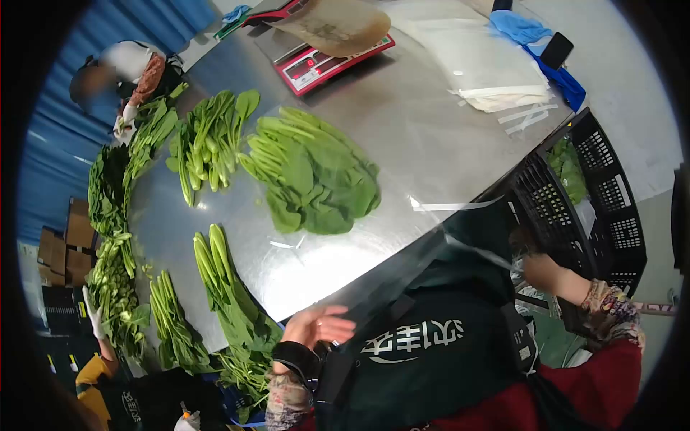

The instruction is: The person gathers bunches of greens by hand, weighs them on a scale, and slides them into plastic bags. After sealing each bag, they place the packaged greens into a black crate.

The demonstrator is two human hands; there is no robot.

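Note:
My left hand [318, 325], with a black band at its wrist, is at the table's near edge, fingers apart and nothing in it. Out to the right, my right hand [540, 273] is closed on the end of a clear plastic bag [478, 251], which stretches across the front of my dark apron. On the metal table [424, 158] lies a flat bundle of leafy greens [316, 172], seemingly under clear film. A long bunch of greens [233, 294] lies just beyond my left hand.
A red scale [334, 65] stands at the back, beside stacked clear bags [474, 57]. Black crates [575, 194] stand at the right. More greens [212, 136] line the table's left side. One co-worker [133, 72] is at the far left, another [97, 373] at the lower left.

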